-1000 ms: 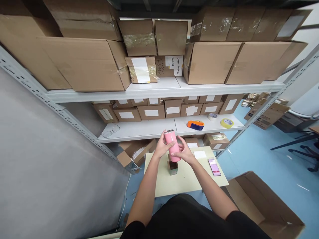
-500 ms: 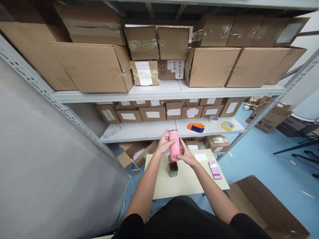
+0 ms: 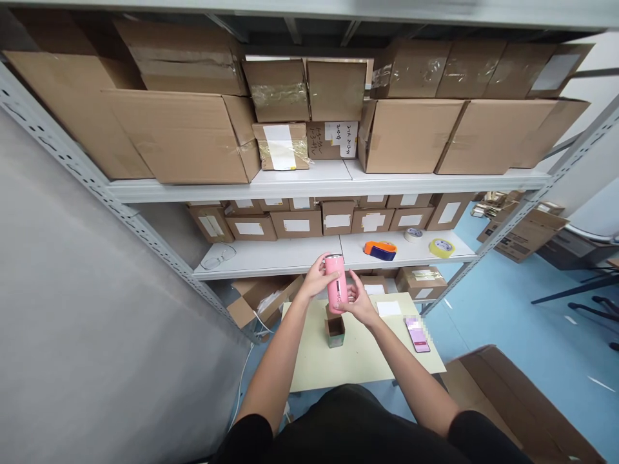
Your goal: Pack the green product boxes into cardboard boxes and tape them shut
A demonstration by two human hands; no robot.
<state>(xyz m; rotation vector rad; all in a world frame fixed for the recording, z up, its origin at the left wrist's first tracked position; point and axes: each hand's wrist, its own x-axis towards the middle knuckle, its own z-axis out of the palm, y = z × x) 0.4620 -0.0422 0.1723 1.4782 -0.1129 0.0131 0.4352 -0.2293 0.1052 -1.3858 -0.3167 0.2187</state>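
A pink tumbler (image 3: 337, 283) with a silver rim and dark lettering is held upright above the table, tilted slightly. My left hand (image 3: 318, 277) wraps its upper left side, thumb across the front. Lower on the right, my right hand (image 3: 358, 301) grips it near the base, with its thumb on the front and some fingers spread behind. Below the tumbler, a small open box (image 3: 335, 339), brown inside and greenish outside, stands on the pale yellow table (image 3: 358, 367).
A phone (image 3: 416, 334) and white paper (image 3: 388, 308) lie on the table's right side. Behind, a shelf (image 3: 290, 254) bears glasses (image 3: 217, 256), an orange and blue strap (image 3: 380, 251), tape rolls (image 3: 442, 247) and boxes. A large open carton (image 3: 512, 393) stands at lower right.
The tumbler has turned in my hands, so dark lettering now shows on its front. Both hands stay on it in nearly the same place. The view has shifted slightly.
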